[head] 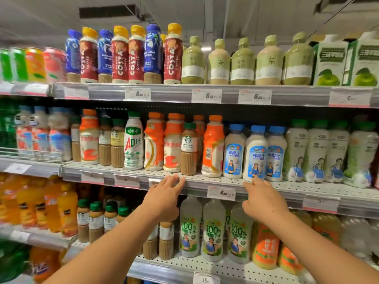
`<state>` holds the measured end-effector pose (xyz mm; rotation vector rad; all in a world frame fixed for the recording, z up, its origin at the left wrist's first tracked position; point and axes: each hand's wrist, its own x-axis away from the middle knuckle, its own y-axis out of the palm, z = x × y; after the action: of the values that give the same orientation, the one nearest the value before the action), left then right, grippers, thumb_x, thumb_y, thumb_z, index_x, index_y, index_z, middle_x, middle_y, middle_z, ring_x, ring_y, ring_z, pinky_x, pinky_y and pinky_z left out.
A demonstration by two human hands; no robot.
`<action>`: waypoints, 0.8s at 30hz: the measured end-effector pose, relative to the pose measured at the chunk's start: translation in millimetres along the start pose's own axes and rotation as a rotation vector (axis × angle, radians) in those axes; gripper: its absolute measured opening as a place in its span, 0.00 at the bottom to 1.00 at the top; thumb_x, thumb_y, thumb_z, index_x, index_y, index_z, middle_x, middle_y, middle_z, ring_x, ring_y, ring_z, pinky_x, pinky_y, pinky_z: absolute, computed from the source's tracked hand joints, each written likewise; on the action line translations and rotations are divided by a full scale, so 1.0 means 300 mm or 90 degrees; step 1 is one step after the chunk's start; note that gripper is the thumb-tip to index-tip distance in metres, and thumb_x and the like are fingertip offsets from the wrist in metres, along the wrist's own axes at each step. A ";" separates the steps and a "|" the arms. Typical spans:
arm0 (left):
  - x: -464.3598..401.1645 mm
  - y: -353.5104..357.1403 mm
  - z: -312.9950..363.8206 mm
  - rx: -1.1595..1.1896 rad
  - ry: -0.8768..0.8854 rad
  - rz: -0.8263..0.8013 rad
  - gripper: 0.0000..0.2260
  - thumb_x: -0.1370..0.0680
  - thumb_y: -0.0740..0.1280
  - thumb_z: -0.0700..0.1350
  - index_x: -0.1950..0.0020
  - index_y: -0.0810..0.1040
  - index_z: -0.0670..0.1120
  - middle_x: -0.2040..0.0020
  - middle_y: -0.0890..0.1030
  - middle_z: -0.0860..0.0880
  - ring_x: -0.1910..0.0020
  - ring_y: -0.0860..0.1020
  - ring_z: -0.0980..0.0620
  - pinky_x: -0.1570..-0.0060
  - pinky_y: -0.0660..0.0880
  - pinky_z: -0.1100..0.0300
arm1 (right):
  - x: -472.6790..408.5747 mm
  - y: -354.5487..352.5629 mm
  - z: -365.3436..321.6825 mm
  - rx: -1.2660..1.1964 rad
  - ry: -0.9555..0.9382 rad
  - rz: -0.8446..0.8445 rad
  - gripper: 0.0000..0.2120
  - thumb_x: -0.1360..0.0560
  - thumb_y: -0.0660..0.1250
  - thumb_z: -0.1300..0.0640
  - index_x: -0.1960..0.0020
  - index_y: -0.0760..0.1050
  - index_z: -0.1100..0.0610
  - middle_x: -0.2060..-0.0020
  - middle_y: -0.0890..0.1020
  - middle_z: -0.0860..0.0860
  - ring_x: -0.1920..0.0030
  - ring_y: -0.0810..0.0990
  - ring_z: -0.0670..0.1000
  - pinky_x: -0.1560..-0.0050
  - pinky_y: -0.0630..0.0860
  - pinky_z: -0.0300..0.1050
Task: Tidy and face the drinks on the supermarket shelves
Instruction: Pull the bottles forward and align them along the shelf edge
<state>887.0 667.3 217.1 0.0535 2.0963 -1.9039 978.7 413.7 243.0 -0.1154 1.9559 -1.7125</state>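
Both hands reach toward the middle shelf (205,178) of drinks.
Left hand (164,198) nears the Starbucks bottle (189,149); right hand (263,200) nears the blue-capped bottle (255,154).

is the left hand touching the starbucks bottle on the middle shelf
Apart. The head view shows the left hand with fingertips at the shelf edge, and a strip of bare perforated shelf lies between them and the base of the Starbucks bottle.

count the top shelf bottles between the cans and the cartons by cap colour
Front row only; one more yellow cap peeks from behind and is not counted.
blue caps: 3
yellow caps: 4
pale green caps: 5
total: 12
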 end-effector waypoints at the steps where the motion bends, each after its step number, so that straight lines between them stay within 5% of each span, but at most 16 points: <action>1: -0.001 0.000 -0.007 0.002 0.007 0.002 0.41 0.27 0.64 0.46 0.21 0.43 0.54 0.21 0.48 0.50 0.23 0.49 0.47 0.27 0.55 0.46 | -0.001 -0.001 -0.006 0.002 0.007 0.001 0.27 0.24 0.61 0.50 0.25 0.62 0.50 0.31 0.66 0.48 0.31 0.64 0.52 0.39 0.74 0.50; 7: -0.001 -0.026 -0.135 0.035 0.095 0.128 0.31 0.26 0.61 0.45 0.23 0.57 0.53 0.25 0.62 0.50 0.28 0.62 0.47 0.32 0.65 0.49 | -0.007 -0.030 -0.071 0.066 0.065 -0.047 0.20 0.26 0.62 0.47 0.36 0.70 0.51 0.39 0.71 0.51 0.38 0.70 0.54 0.42 0.72 0.51; 12: 0.014 0.018 -0.398 0.017 0.075 0.195 0.33 0.26 0.58 0.45 0.22 0.53 0.52 0.22 0.57 0.47 0.25 0.57 0.44 0.29 0.60 0.48 | 0.003 0.010 -0.229 0.009 0.050 0.045 0.30 0.24 0.62 0.50 0.24 0.60 0.51 0.31 0.68 0.50 0.32 0.68 0.53 0.32 0.67 0.51; 24: 0.010 0.051 -0.566 0.073 0.175 0.166 0.30 0.30 0.61 0.45 0.26 0.64 0.51 0.29 0.68 0.52 0.33 0.66 0.47 0.35 0.67 0.55 | -0.055 0.081 -0.553 0.022 0.098 0.042 0.30 0.24 0.60 0.53 0.23 0.59 0.49 0.30 0.67 0.48 0.31 0.65 0.53 0.37 0.70 0.50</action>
<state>853.8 834.5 213.5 0.6154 2.0191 -1.9413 926.5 573.5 234.4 0.0956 2.0133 -1.7567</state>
